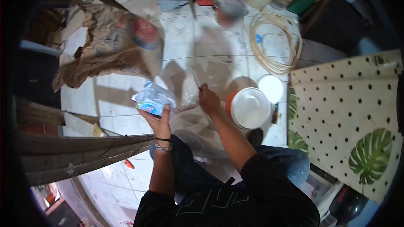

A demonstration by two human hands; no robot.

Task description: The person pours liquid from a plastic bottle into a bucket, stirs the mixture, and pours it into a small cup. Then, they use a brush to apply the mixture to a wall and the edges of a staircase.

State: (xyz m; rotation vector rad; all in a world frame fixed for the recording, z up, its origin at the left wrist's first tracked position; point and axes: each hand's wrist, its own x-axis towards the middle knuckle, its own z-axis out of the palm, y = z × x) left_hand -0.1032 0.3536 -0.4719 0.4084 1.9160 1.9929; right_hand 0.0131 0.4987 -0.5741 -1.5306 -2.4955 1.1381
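My left hand [158, 122] is closed around a clear plastic packet [153, 98] with a blue printed label. In my right hand [209, 100], wrapped in a fist, is a thin knife-like tool [195, 80] pointing away from me; its handle is hidden by the fingers. Crumpled clear plastic [190, 94] lies between the two hands, lower down. Just right of my right forearm stands a bucket [251, 108] with a white inside and an orange outer side. A round white lid [270, 88] rests beside it.
A torn brown paper sack [122, 46] lies at the upper left. Coiled cream hose [275, 44] and a dusty pail [229, 10] sit farther back. On the right leans a perforated board [332, 101] with leaf prints. Wooden planks [88, 155] jut in from the left.
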